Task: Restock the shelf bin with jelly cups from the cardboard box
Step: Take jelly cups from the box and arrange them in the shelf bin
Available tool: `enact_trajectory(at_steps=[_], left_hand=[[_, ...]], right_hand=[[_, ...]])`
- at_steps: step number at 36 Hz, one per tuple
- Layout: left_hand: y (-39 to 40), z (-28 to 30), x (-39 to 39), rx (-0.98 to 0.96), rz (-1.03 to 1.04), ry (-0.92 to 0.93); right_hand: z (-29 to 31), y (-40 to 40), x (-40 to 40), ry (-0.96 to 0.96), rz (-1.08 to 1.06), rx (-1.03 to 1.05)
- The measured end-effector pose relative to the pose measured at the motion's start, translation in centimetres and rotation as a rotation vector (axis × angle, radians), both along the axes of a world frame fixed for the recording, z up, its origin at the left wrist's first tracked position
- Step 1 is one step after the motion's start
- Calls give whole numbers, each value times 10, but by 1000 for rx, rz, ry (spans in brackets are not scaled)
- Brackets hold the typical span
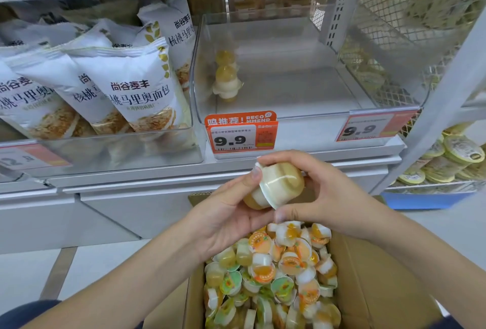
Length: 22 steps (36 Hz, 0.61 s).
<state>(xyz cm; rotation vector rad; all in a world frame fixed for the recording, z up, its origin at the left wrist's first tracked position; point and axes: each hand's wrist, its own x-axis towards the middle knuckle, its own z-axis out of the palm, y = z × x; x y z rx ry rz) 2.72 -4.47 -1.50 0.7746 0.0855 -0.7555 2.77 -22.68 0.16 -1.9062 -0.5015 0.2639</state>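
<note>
Head view, downward, near shelf (263, 158)

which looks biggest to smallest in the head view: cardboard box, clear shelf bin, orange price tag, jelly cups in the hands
1. clear shelf bin and cardboard box: similar; the box is nearer and cut off, so unsure
2. orange price tag
3. held jelly cups

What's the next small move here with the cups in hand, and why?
Probably lift the jelly cups, held between the left hand and right hand, up over the front wall of the clear shelf bin and set them inside. The bin holds only a few cups at its left wall, while the cardboard box below is full.
</note>
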Motion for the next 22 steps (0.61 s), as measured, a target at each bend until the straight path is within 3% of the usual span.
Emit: enact_trajectory(at_steps=[4, 9, 22], left_hand=[[1, 1, 0, 93, -29, -39], [5, 2, 0, 15, -73, -53], [13, 5, 3, 128, -152, -95]], right_hand=[[-2, 4, -1, -53, -30, -60], [-1, 3, 0, -90, -46, -85], [1, 4, -1, -233, -37, -199]])
